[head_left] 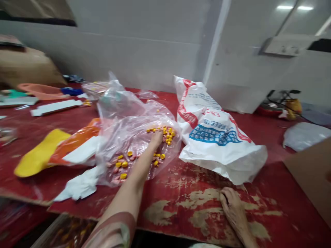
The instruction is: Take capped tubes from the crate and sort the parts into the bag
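A clear plastic bag (144, 120) lies spread on the worn red table. On it are small yellow caps (124, 164) and small pink pieces (132, 158), several clustered at its right side. My left hand (156, 137) reaches down among these pieces; its fingertips are hidden, so I cannot tell whether it grips any. Near the table's front edge, my right hand (232, 205) rests on the surface with loosely bent fingers, the thumb apart and nothing visible in it. Just beyond that hand lies a crumpled white woven sack (219, 137) with red and blue print.
Left of the bag are a yellow insole-shaped piece (42, 151), an orange plastic packet (69, 144) and crumpled white tissue (80, 184). A brown cardboard piece (310, 175) stands at the right edge. A cardboard box (28, 67) sits at the back left, and a wall (144, 48) closes the rear.
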`<action>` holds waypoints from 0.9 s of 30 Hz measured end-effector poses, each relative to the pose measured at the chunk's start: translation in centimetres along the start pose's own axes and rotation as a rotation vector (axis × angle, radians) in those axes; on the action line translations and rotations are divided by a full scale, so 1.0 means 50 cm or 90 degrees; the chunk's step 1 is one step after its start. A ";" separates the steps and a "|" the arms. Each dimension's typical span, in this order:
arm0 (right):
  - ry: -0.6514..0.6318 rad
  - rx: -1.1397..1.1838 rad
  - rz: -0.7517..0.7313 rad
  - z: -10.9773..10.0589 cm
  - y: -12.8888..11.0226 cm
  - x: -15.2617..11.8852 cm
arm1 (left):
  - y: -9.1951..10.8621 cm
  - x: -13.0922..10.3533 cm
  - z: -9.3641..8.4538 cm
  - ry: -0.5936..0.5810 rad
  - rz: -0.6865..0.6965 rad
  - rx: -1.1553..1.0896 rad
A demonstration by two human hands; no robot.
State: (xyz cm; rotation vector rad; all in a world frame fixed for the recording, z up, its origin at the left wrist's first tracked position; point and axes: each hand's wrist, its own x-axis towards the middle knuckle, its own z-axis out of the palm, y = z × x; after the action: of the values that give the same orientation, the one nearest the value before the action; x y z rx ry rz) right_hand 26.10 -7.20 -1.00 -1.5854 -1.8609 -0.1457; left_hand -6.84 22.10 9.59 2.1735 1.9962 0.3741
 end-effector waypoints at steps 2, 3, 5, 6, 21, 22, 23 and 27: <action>-0.010 0.007 0.025 -0.006 -0.012 0.007 | 0.001 0.004 0.001 -0.010 0.015 0.035; -0.017 0.009 0.038 -0.008 -0.017 0.011 | 0.000 0.005 0.001 -0.013 0.022 0.051; -0.030 0.010 0.062 -0.012 -0.023 0.018 | -0.003 0.006 0.000 -0.018 0.035 0.079; -0.033 0.012 0.072 -0.013 -0.024 0.020 | -0.004 0.005 0.000 -0.019 0.040 0.091; -0.004 0.037 0.081 -0.013 -0.022 0.010 | 0.055 -0.192 -0.013 0.035 0.039 -0.462; 0.004 0.044 0.083 -0.014 -0.023 0.010 | 0.077 -0.228 0.000 -0.013 0.032 -0.593; 0.019 0.054 0.084 -0.015 -0.023 0.009 | 0.101 -0.265 0.017 -0.063 0.032 -0.687; 0.165 0.074 0.087 -0.024 -0.025 0.002 | 0.184 -0.392 0.099 -0.132 0.015 -0.814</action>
State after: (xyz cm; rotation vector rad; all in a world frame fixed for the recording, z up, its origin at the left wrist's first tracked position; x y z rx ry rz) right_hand 25.48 -8.01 0.41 -1.5300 -1.5312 -0.1705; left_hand 1.93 1.96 6.16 1.2959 1.0425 1.0091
